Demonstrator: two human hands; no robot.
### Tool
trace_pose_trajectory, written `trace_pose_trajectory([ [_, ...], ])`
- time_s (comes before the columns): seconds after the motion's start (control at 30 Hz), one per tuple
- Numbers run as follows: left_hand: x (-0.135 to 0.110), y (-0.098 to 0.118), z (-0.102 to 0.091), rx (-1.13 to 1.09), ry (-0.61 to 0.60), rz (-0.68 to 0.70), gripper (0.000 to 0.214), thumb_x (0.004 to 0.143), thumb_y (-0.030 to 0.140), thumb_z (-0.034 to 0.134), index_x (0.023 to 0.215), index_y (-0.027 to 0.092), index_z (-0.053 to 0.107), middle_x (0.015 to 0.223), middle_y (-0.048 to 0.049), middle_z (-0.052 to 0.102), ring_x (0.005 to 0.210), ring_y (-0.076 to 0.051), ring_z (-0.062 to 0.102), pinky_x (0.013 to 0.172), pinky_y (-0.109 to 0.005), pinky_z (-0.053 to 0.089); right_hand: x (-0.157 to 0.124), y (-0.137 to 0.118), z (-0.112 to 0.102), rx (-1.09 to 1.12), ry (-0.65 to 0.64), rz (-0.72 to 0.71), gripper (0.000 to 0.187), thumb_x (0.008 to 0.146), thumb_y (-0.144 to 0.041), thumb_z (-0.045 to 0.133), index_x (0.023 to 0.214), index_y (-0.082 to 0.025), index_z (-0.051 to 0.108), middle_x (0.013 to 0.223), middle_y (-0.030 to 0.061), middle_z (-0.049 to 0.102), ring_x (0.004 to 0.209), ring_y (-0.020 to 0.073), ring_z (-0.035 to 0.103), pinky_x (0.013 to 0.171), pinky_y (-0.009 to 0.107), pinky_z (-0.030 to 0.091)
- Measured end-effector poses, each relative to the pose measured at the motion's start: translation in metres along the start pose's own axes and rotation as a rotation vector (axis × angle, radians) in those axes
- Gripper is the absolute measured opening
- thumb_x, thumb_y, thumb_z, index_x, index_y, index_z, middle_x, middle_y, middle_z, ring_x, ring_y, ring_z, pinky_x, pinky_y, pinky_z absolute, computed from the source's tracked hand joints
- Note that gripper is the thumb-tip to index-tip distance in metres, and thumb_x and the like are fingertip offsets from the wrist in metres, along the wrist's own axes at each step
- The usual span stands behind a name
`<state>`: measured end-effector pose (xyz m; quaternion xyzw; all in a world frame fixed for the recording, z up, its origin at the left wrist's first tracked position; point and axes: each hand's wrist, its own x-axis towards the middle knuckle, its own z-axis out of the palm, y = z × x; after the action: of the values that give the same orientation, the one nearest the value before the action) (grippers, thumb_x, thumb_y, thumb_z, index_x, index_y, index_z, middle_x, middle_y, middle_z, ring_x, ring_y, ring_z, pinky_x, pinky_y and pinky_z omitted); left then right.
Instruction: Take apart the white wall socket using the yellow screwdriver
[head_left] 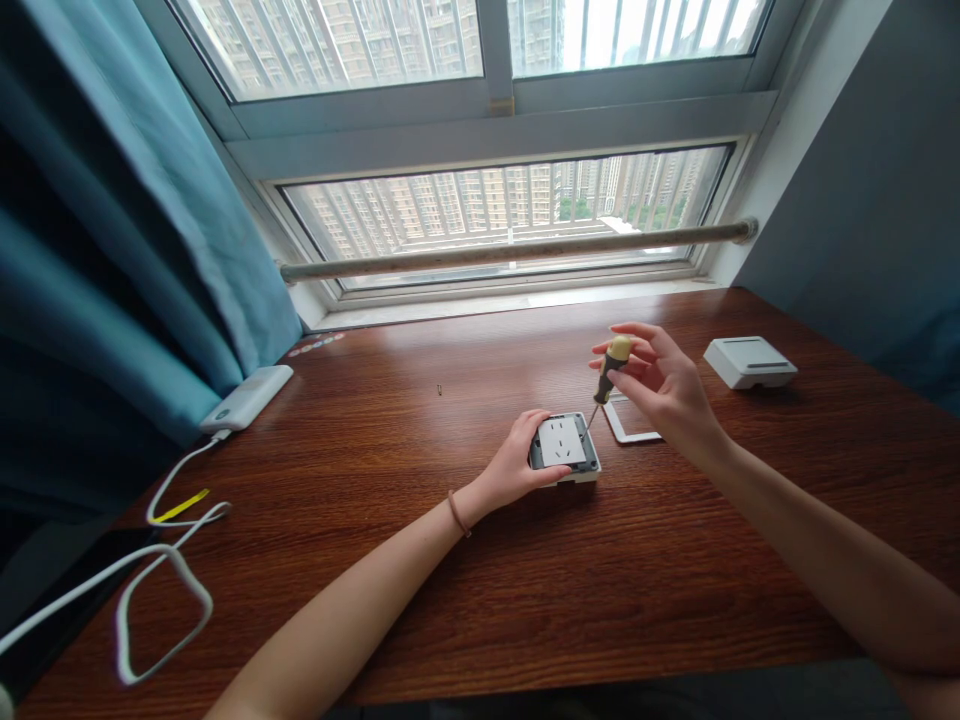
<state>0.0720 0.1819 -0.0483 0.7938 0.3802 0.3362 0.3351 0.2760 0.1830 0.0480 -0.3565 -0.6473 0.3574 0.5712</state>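
On the table lies a wall socket (pixel 561 441) with a white face and a grey frame, set on a white box. My left hand (pixel 517 460) is closed around its left side, thumb along the near edge and fingers at the far edge. A screwdriver (pixel 610 370) with a yellow and black handle stands tilted, its tip at the right part of the socket's frame. My right hand (pixel 660 385) grips that handle between thumb and fingers. Partly behind this hand lies a white cover frame (pixel 634 437). A small screw (pixel 439 389) rests farther left on the table.
A white box (pixel 750 362) sits at the right on the brown table (pixel 390 440). At the left are a white power strip (pixel 247 398) with a looping white cable (pixel 202 590) and a yellow strip (pixel 180 506). A blue curtain (pixel 172 200) and a window rail (pixel 517 252) border the back.
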Motion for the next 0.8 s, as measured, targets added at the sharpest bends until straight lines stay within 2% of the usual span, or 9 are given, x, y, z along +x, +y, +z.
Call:
trace_pose_trajectory([
  [0.13,0.000,0.000,0.000,0.004,-0.005,-0.002,0.069,0.067,0.040,0.071,0.125,0.021,0.039,0.127,-0.0112,0.041,0.120,-0.026,0.040,0.105,-0.042,0.030,-0.001,-0.003,0.002,0.028,-0.030,0.001,0.028,0.076,-0.025,0.061,0.102,-0.022,0.049,0.100,0.0054,0.061,0.089,0.0193,0.063,0.080,0.037,0.051],
  [0.27,0.000,0.000,0.000,0.005,-0.006,0.002,0.069,0.067,0.040,0.071,0.125,0.020,0.039,0.127,-0.0115,0.041,0.120,-0.026,0.039,0.105,-0.040,0.030,0.000,0.008,0.000,-0.147,0.086,-0.003,0.031,0.068,-0.029,0.071,0.092,-0.022,0.055,0.079,-0.0009,0.057,0.072,0.0146,0.059,0.068,0.031,0.052],
  [0.37,0.000,-0.001,0.000,0.006,-0.008,0.011,0.069,0.067,0.041,0.071,0.125,0.019,0.039,0.127,-0.0114,0.042,0.120,-0.025,0.040,0.105,-0.039,0.030,0.001,0.012,-0.003,-0.239,0.125,0.012,0.036,0.066,-0.030,0.072,0.098,-0.023,0.058,0.071,-0.0031,0.053,0.067,0.0132,0.056,0.066,0.030,0.052],
  [0.47,0.000,-0.002,0.000,0.017,-0.012,0.016,0.070,0.067,0.041,0.071,0.125,0.019,0.038,0.126,-0.0114,0.041,0.119,-0.025,0.040,0.105,-0.039,0.030,0.002,0.006,-0.004,-0.125,0.071,0.047,0.056,0.065,-0.025,0.072,0.116,-0.023,0.049,0.080,-0.0006,0.059,0.074,0.0159,0.060,0.071,0.033,0.053],
  [0.53,0.000,-0.002,0.000,0.022,-0.011,0.017,0.070,0.067,0.041,0.071,0.125,0.019,0.038,0.127,-0.0117,0.041,0.120,-0.025,0.039,0.106,-0.039,0.030,0.003,-0.002,-0.003,0.005,0.022,0.065,0.062,0.067,-0.021,0.070,0.122,-0.023,0.041,0.091,0.0032,0.061,0.082,0.0183,0.062,0.075,0.036,0.053],
  [0.6,0.000,-0.003,0.000,0.020,-0.008,0.018,0.070,0.067,0.041,0.071,0.126,0.019,0.038,0.127,-0.0118,0.041,0.120,-0.025,0.039,0.106,-0.039,0.030,0.005,-0.010,-0.002,0.113,0.012,0.070,0.056,0.070,-0.018,0.065,0.120,-0.023,0.039,0.099,0.0053,0.060,0.084,0.0182,0.062,0.074,0.034,0.053],
  [0.67,0.000,-0.003,0.000,0.015,-0.007,0.020,0.070,0.067,0.041,0.071,0.125,0.019,0.038,0.126,-0.0119,0.042,0.119,-0.025,0.040,0.105,-0.039,0.030,0.005,-0.013,-0.003,0.212,0.070,0.087,0.046,0.070,-0.015,0.060,0.112,-0.022,0.044,0.095,0.0028,0.058,0.073,0.0133,0.060,0.063,0.028,0.052],
  [0.73,0.000,-0.004,0.000,0.013,-0.006,0.019,0.069,0.068,0.041,0.070,0.125,0.019,0.039,0.126,-0.0123,0.042,0.119,-0.025,0.040,0.105,-0.040,0.030,0.004,-0.008,-0.004,0.309,0.095,0.212,0.035,0.070,-0.016,0.058,0.104,-0.021,0.048,0.076,-0.0024,0.053,0.053,0.0069,0.050,0.044,0.019,0.042],
  [0.8,0.000,-0.005,0.001,0.014,-0.004,0.018,0.069,0.068,0.041,0.070,0.125,0.018,0.039,0.126,-0.0129,0.042,0.119,-0.026,0.040,0.105,-0.041,0.030,0.000,0.006,-0.007,0.361,0.000,0.481,0.027,0.070,-0.019,0.059,0.097,-0.018,0.052,0.058,-0.0075,0.042,0.039,0.0033,0.033,0.033,0.015,0.026],
])
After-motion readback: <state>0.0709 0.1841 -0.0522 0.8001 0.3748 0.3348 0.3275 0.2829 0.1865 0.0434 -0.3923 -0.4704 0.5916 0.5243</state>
